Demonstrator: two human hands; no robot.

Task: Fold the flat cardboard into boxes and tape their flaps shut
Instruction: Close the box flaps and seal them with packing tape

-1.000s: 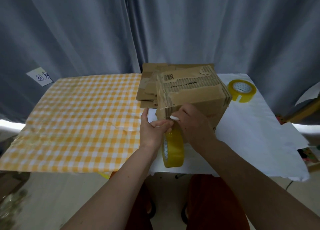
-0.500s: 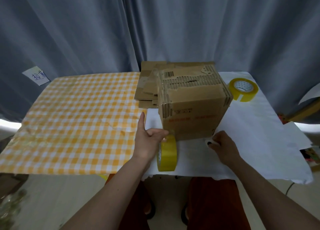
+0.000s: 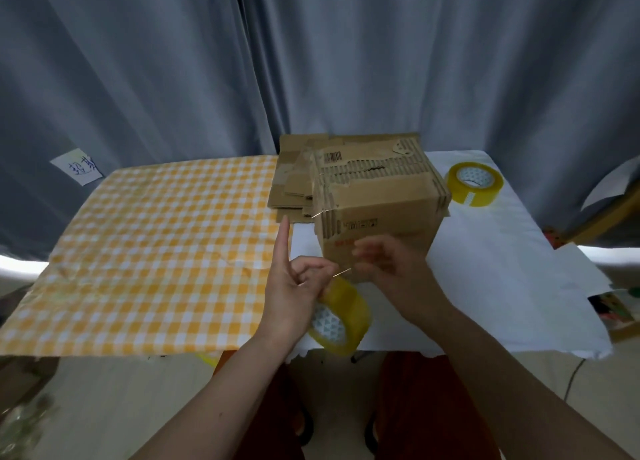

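Grey curtains behind; left hand grips glossy yellow tape roll; blurred right hand unclear beside corrugated box.

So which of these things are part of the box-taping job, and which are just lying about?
Job:
box
flat cardboard
tape roll, gripped by the left hand
right hand, at the tape end
spare roll

Lying about:
checked cloth
note on the curtain

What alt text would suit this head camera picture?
A person's left hand holds a yellow tape roll before a folded cardboard box, the blurred right hand close by. Flat cardboard lies behind; a second roll sits right.
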